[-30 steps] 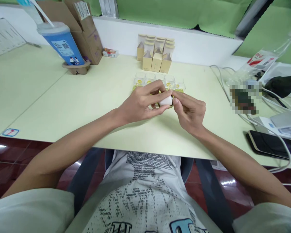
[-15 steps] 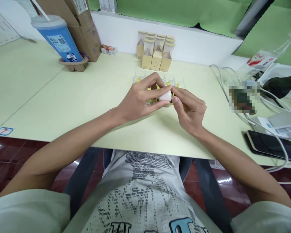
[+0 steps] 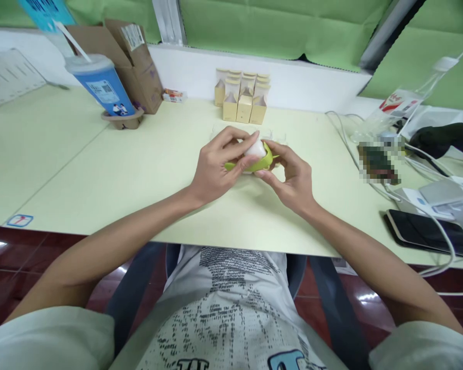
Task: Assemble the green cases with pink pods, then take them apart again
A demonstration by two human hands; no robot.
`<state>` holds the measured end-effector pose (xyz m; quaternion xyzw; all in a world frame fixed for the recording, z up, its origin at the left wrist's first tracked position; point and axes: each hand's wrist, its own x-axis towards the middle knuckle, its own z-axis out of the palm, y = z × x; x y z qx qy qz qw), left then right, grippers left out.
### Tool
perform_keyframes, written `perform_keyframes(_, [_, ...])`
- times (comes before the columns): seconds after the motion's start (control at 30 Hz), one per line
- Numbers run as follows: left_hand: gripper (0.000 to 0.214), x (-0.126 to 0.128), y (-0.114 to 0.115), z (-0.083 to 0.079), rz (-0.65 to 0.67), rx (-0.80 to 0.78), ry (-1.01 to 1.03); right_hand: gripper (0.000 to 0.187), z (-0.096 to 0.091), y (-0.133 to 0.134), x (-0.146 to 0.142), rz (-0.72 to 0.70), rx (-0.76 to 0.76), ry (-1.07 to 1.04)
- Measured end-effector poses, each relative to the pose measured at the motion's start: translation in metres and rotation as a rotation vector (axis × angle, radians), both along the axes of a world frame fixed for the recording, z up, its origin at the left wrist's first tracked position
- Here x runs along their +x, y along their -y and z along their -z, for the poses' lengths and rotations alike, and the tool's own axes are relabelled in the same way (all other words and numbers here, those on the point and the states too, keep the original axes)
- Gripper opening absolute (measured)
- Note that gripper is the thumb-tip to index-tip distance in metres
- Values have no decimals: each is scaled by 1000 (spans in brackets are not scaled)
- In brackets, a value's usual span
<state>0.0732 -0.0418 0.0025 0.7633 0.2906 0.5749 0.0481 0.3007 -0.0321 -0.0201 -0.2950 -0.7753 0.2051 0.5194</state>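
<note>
Over the middle of the table my left hand [image 3: 219,162] is closed on a small white rounded piece [image 3: 256,149], which its fingers partly cover. A soft-looking yellow-green piece [image 3: 265,162] wraps the right side and underside of the white piece, and one end of it sticks out beneath my left fingers. From the right, my right hand [image 3: 291,174] pinches the yellow-green piece between thumb and fingers. Just behind the hands stand several small clear containers [image 3: 281,137], mostly hidden by them.
Several open cream cartons [image 3: 244,106] stand against the wall. At the left are a blue cup [image 3: 106,90] in a cardboard holder and a brown box [image 3: 148,85]. Cables, a plastic bottle [image 3: 389,110] and a black phone [image 3: 428,234] occupy the right side.
The yellow-green piece now shows around the white piece, which has turned in the hands. Both hands have shifted slightly left in view, and the right hand's fingers have opened wider around it.
</note>
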Motion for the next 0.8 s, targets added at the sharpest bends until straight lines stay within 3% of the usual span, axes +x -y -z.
perform_keyframes(0.13, [16, 3, -1, 0, 6, 172, 48, 56, 0, 3, -4, -26, -36, -80])
perform_keyframes(0.23, [11, 2, -1, -1, 2, 264, 76, 55, 1, 7, -11, -125, -128, -164])
perform_keyframes(0.33, [7, -1, -3, -3, -31, 286, 82, 55, -3, 5, -11, -206, -236, -233])
perform_keyframes(0.43, [12, -10, -10, -7, -110, 228, 109, 53, -17, -4, 5, -141, -296, -199])
perform_keyframes(0.5, [21, -21, -18, -11, -186, 143, 145, 52, -33, -13, 27, -46, -307, -69])
perform_keyframes(0.63, [34, -50, -42, -16, -314, -41, 249, 50, -58, -29, 71, 61, -220, 392])
perform_keyframes(0.8, [44, -73, -75, 0, -344, -282, 386, 37, -55, -32, 78, 52, -117, 738])
